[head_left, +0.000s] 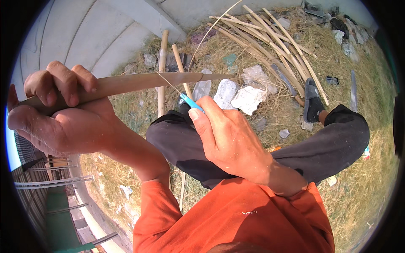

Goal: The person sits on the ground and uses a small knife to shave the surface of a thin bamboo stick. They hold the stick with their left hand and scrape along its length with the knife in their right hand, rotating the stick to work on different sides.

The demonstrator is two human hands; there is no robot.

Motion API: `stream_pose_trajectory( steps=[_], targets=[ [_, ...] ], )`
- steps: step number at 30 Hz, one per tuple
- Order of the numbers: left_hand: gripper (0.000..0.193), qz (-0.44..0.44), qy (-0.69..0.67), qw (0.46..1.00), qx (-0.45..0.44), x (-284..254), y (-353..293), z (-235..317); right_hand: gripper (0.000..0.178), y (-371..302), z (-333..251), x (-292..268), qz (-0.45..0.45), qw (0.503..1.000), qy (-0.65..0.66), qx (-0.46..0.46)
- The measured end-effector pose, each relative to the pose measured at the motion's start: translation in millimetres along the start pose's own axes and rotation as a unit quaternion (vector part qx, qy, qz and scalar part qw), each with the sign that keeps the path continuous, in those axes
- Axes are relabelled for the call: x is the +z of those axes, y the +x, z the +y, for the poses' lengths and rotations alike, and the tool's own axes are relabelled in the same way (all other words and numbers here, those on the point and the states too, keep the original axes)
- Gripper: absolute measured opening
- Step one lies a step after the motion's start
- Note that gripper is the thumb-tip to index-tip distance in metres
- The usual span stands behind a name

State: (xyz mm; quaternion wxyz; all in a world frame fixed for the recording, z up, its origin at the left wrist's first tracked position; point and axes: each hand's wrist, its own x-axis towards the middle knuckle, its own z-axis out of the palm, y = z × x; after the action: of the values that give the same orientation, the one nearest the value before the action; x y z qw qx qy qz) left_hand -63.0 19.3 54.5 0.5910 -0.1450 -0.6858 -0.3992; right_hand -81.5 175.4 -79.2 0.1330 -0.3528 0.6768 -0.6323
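Orange sleeves are filling the bottom of the view, and both forearms are rising out of them. At the left, the left hand is curling tight around one end of a long flat bamboo strip, fingers folded over the top and thumb pressing underneath; the strip is running level to the right and tapering to a darker point above the knees. Just right of centre, the right hand is closing around a blue-handled tool, thumb lying along its side, and the blue end is poking out toward the underside of the strip, close to it; whether the two are touching cannot be told. A thin pale sliver is slanting across the strip right there.

Below the hands, legs in dark trousers are bending across dry grass, with one foot in a dark sandal stretching off to the right. Two round bamboo poles are lying beyond the knees, and a loose heap of split bamboo strips is fanning out farther up. Between them, several crumpled white wrappers and a small greenish scrap are lying on the grass, irregular in shape. A pale concrete wall is curving along the upper left.
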Motion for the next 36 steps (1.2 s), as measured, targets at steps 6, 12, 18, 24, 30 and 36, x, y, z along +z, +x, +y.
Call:
stream_pose_trajectory(
  steps=[6,12,18,24,30,36],
  targets=[
    [0.031,0.003,-0.095,0.995,-0.028,-4.8,-9.3,-6.5,0.022,14.2,47.8,10.9,0.03,0.985,-0.168,0.032],
    [0.034,-0.042,-0.16,0.986,-0.034,-13.3,-20.1,-22.0,0.025,10.9,62.0,-1.0,0.026,0.984,-0.172,0.041],
    [0.035,-0.049,-0.211,0.971,-0.098,5.3,-58.7,-46.8,0.026,17.4,73.8,-1.0,0.022,0.974,-0.222,0.032],
    [0.036,-0.07,-0.23,0.966,-0.09,-15.2,-71.5,-59.4,0.025,19.9,66.4,8.8,0.021,0.98,-0.194,0.041],
    [0.035,-0.08,-0.265,0.956,-0.095,-28.8,-75.5,-68.4,0.021,20.1,110.7,31.3,0.027,0.955,-0.284,0.082],
    [0.042,-0.169,-0.296,0.938,-0.069,-33.7,-74.4,-70.2,0.025,20.8,107.4,24.0,0.019,0.966,-0.229,0.117]
  ],
)
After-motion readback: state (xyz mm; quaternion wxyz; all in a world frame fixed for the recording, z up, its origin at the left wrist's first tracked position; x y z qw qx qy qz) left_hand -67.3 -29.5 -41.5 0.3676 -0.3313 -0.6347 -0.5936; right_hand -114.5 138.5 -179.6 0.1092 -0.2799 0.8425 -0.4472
